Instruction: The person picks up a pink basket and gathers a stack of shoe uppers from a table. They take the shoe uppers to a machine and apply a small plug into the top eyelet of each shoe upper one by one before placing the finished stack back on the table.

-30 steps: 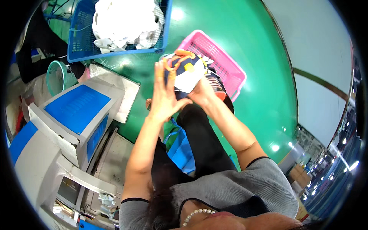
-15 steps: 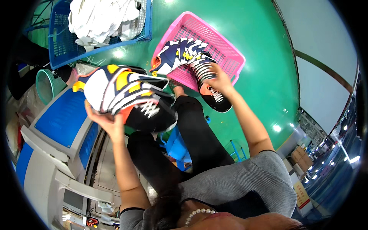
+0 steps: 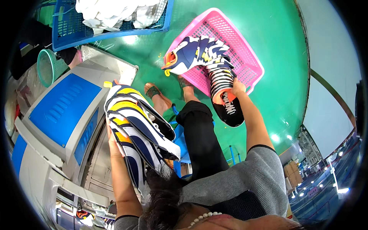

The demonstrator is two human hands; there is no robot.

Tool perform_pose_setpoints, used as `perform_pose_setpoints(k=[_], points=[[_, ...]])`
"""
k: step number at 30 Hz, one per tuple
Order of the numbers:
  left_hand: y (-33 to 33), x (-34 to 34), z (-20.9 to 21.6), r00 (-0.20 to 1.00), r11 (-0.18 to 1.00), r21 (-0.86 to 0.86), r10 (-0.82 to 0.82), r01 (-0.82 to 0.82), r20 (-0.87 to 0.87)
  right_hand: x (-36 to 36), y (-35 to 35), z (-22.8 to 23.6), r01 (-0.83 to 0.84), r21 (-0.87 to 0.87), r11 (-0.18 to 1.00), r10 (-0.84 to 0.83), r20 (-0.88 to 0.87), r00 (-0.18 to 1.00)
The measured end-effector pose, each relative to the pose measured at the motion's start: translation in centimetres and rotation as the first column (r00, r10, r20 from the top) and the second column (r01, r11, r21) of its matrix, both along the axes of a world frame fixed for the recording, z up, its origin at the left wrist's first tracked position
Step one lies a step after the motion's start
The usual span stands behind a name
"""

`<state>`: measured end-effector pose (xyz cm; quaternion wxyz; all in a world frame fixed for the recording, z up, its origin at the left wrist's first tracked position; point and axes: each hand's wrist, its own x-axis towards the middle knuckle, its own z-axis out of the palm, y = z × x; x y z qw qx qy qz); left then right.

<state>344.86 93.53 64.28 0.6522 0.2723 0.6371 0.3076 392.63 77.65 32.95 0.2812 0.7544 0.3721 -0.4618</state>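
Observation:
My left hand is closed on a bundle of shoe uppers, navy, white and yellow, held over my lap and partly fanned. Its fingers go underneath and are partly hidden. A curved row of similar shoe uppers lies across the pink basket, its near end hanging past the rim. At that end, my right hand grips the nearest upper, black with an orange lining and white laces.
A blue crate of white pieces stands at the upper left. Below it are a green mesh bin and a grey machine with blue panels. A blue stool is by my legs on the green floor.
The bundle in my left hand has turned and come lower, nearer my body. My right hand has shifted from above the row to grip its near end. The whole view has shifted slightly.

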Motion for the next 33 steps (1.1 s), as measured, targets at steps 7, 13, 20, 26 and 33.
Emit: perform_pose_setpoints(k=[7, 13, 20, 26, 33], points=[[-5.2, 1.8, 10.6, 0.996, 0.993, 0.084, -0.085, 0.082, 0.025, 1.4, -6.7, 17.0, 0.018, 0.071, 0.997, -0.022, 0.047, 0.999], [-12.5, 6.8, 27.2, 0.948, 0.933, 0.186, -0.317, 0.307, 0.025, -0.3, -8.9, 37.4, -0.058, 0.658, 0.75, -0.074, 0.172, 0.982], [-25.5, 10.3, 38.3, 0.598, 0.727, 0.099, -0.627, 0.679, 0.499, -11.6, -9.6, 59.8, -0.059, 0.788, 0.613, 0.0, 0.075, 0.997], [-37.6, -4.8, 33.2, 0.788, 0.733, -0.291, -0.571, 0.616, 0.231, -25.7, -21.1, 61.0, -0.08, 0.684, 0.725, 0.195, -0.094, 0.976], [-43.2, -8.8, 31.5, 0.54, 0.596, -0.211, -0.798, 0.775, -0.268, -34.3, -25.2, 56.5, -0.128, 0.705, 0.698, 0.353, -0.183, 0.918]])
